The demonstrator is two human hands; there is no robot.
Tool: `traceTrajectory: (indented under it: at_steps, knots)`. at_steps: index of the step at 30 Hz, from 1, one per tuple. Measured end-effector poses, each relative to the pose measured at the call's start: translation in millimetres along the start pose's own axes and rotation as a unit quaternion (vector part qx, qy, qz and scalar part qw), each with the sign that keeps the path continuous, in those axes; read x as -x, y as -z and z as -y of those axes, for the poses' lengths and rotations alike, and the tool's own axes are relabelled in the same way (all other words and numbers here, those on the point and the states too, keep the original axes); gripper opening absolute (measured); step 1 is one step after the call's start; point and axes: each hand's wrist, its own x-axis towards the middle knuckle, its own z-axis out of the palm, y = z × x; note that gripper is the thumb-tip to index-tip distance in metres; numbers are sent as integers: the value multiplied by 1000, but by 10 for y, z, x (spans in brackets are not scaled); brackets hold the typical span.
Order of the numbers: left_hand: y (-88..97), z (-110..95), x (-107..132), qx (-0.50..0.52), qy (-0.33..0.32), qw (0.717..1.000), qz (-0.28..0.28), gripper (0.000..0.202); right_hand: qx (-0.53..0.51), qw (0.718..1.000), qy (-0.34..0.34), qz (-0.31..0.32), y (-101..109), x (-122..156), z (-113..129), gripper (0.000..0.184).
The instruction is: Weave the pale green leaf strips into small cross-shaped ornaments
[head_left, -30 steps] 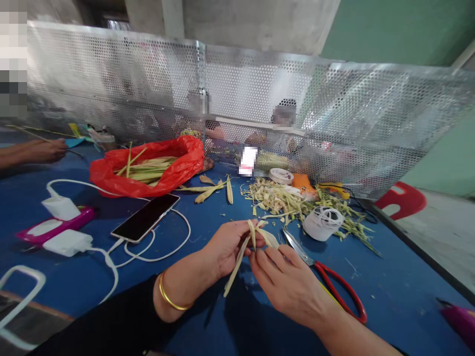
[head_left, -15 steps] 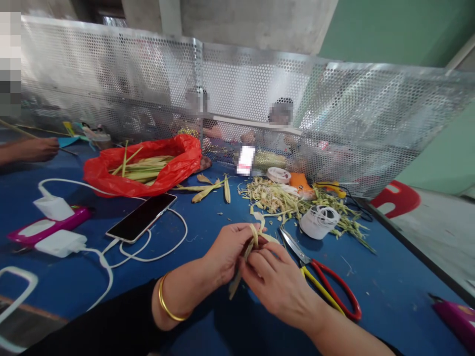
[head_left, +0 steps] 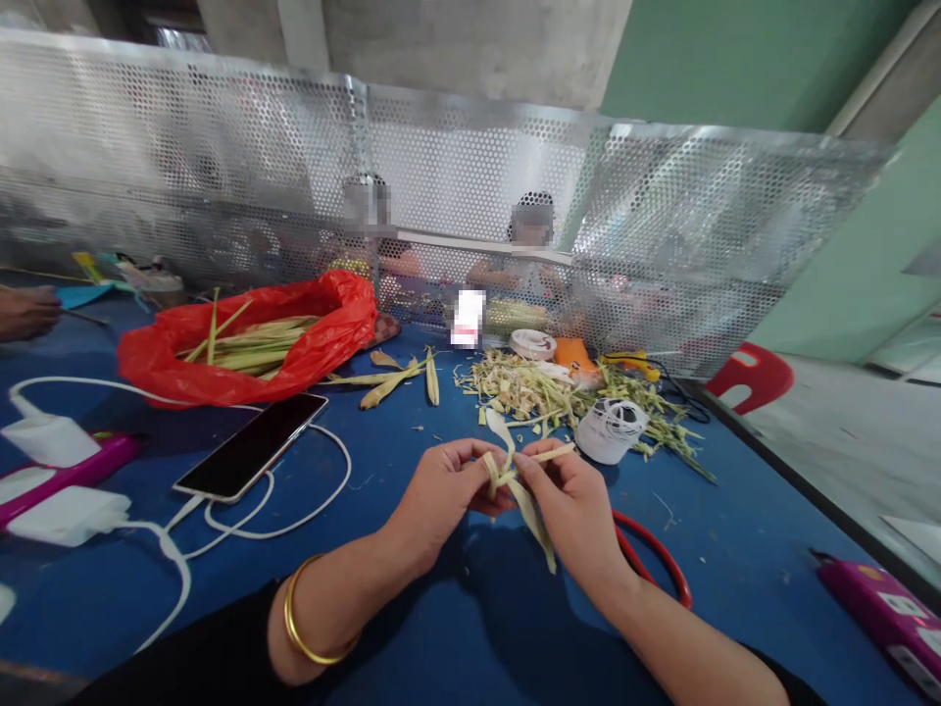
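Note:
Over the blue tabletop, my left hand (head_left: 448, 490) is closed, pinching a small looped knot of pale dried leaf strips (head_left: 526, 510). My right hand (head_left: 577, 510) grips one strip of the same piece between thumb and fingers, its pale end pointing right. Another strip end sticks up between the hands, and a wider one hangs below the knot. A pair of scissors lies under my right hand and wrist; only part of its red handle (head_left: 666, 554) shows.
Trimmed leaf scraps (head_left: 507, 378) and a white spool (head_left: 612, 431) lie beyond my hands. To the left are a red plastic bag (head_left: 139, 358) of long leaves, a phone (head_left: 254, 446) and white cables. A perforated metal screen (head_left: 470, 167) stands behind. Another person's hand (head_left: 27, 314) is far left.
My right hand has moved up and right and now pulls a strip end sideways. The hanging strip has swung from lower left to lower right. The scissors are now mostly covered.

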Motion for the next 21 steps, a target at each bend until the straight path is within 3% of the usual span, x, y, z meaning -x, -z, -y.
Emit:
traceTrajectory:
  at_steps: [7,17,21]
  knots:
    - [32,16,-17,6,20,1000,-7,26,-43,996,-71,20,-23,24,-10,28]
    - [79,-43,-12,58,28,995,78,27,-138,979,-149,2,-36,-11,27,35]
    - [60,-56,2,33,21,997,69,26,-156,976,-153,2,-41,-9,37,32]
